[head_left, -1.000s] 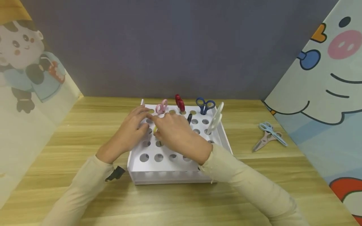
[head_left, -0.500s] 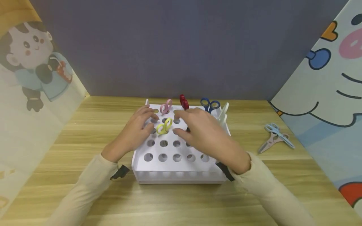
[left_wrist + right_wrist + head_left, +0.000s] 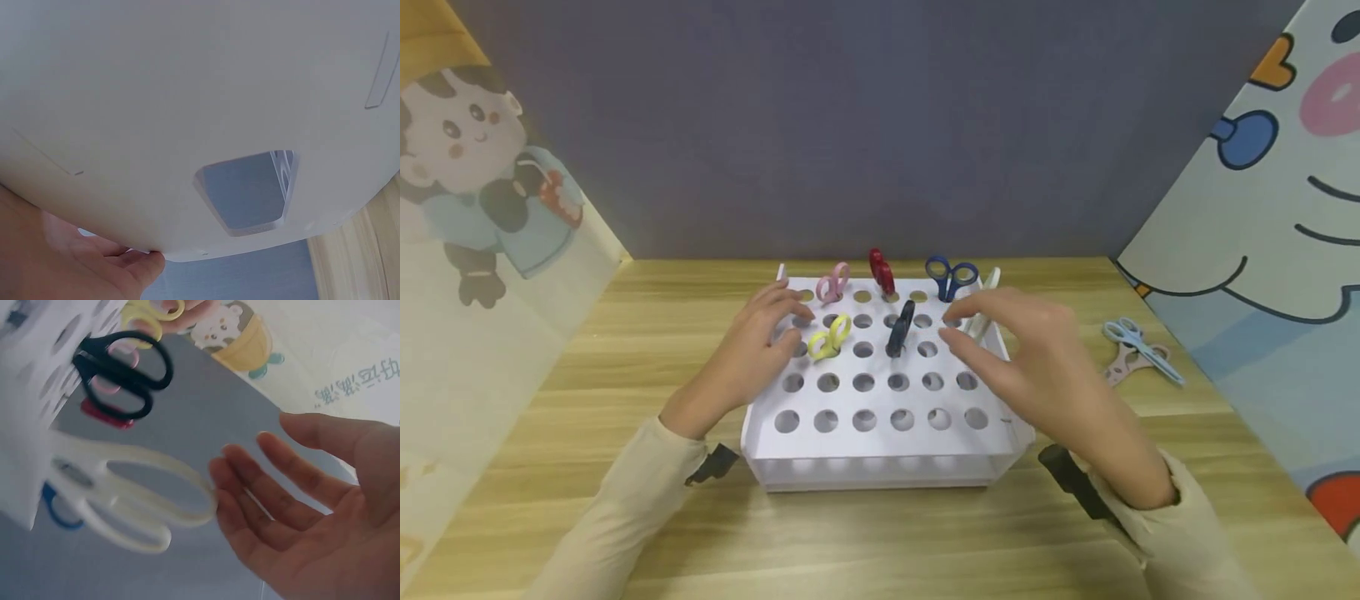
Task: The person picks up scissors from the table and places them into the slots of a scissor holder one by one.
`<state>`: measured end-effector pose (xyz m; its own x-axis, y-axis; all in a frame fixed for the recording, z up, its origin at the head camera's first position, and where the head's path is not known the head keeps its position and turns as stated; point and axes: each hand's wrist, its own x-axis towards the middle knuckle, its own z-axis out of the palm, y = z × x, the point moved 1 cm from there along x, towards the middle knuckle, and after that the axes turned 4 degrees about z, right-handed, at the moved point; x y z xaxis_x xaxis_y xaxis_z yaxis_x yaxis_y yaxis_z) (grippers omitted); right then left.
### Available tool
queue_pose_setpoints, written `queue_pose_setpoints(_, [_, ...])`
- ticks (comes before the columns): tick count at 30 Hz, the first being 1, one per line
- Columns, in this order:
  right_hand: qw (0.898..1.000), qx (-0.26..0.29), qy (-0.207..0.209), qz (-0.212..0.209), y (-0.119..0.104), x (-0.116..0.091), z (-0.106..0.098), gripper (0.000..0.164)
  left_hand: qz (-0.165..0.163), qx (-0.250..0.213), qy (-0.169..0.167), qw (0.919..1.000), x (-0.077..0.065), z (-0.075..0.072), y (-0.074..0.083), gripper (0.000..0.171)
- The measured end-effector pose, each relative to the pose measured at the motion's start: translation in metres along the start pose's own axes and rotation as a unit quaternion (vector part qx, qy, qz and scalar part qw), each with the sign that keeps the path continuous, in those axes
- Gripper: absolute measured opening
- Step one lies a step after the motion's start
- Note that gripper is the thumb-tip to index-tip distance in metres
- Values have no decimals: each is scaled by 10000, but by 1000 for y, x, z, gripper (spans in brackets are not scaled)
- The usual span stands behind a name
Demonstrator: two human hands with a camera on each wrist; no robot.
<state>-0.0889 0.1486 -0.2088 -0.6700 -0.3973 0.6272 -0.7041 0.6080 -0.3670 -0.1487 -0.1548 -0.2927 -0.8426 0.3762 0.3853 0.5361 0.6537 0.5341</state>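
A white rack (image 3: 850, 447) with rows of round holes stands on the table. My left hand (image 3: 737, 358) rests on its left edge, fingers over the top; the left wrist view shows the fingertips at the side panel (image 3: 162, 112). My right hand (image 3: 1048, 367) hovers over the rack's right side, thumb and fingers apart, holding nothing. In the right wrist view its fingertips are right at the handles of the white scissors (image 3: 137, 506). Yellow scissors (image 3: 830, 339), black scissors (image 3: 900, 332), pink scissors (image 3: 832, 283), red scissors (image 3: 882, 273) and dark blue scissors (image 3: 951, 282) stand handles-up in the holes.
Light blue scissors (image 3: 1138, 343) lie crossed over beige scissors (image 3: 1122, 365) on the wooden table (image 3: 880, 542), right of the rack. A grey panel (image 3: 880, 125) rises behind, and cartoon-printed walls flank the table on both sides.
My right hand has let go of the yellow scissors, which stand in the rack, and has moved right across to the white scissors. The left hand stays at the rack's left edge.
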Motion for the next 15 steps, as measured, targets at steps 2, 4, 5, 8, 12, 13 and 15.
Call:
queue_pose_setpoints(2, [9997, 9, 239, 3, 3, -4, -6, 14, 12, -1, 15, 10000, 0, 0, 0, 26])
queue_pose_setpoints(4, [9987, -4, 497, 55, 6, -9, -13, 16, 20, -2, 24, 10000, 0, 0, 0, 26])
queue_pose_setpoints(5, [9981, -49, 604, 98, 8, -11, -17, 17, 23, 1, 24, 10000, 0, 0, 0, 26])
queue_pose_setpoints(8, [9957, -220, 855, 269, 16, -16, -26, 19, 43, -7, 39, 10000, 0, 0, 0, 25])
queue_pose_setpoints(12, [9909, -462, 1117, 584, 33, -21, -37, 18, 69, -25, 54, 10000, 0, 0, 0, 25])
queue_pose_setpoints(13, [9895, -496, 1185, 664, 38, -22, -40, 18, 67, -30, 53, 10000, 0, 0, 0, 26])
queue_pose_setpoints(15, [9870, -602, 1247, 819, 47, -23, -46, 15, 53, -36, 48, 10000, 0, 0, 0, 26])
